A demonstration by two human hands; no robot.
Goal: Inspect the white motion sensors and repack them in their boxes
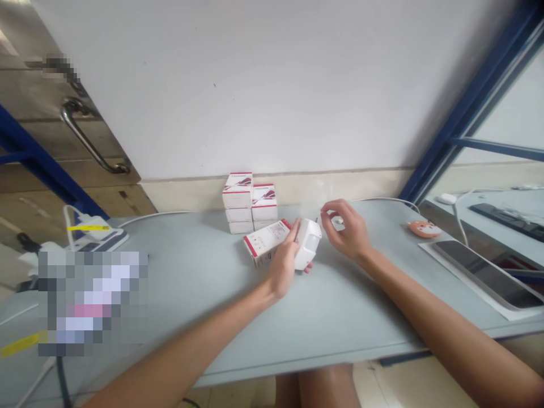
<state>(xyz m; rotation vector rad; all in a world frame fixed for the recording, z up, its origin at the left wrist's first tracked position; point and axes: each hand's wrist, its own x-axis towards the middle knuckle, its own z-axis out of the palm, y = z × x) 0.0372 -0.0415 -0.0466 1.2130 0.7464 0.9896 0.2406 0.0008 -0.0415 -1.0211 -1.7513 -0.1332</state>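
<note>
My left hand (283,263) grips a white plastic motion sensor (308,243), its rounded lens facing down and to the right. Behind that hand, a white box with red edging (267,242) lies tilted on the table, touching or very near the sensor. My right hand (346,229) hovers just right of the sensor, fingers curled around a small white piece (338,222), which is partly hidden. Beyond both hands stand two stacks of white boxes with red markings (250,204).
A grey-blue table (204,272) carries an orange fox-faced mouse (425,229), a dark tablet on white paper (488,275), and a white device with a yellow strip (97,238). A pale wall rises behind. A blurred patch hides the lower left.
</note>
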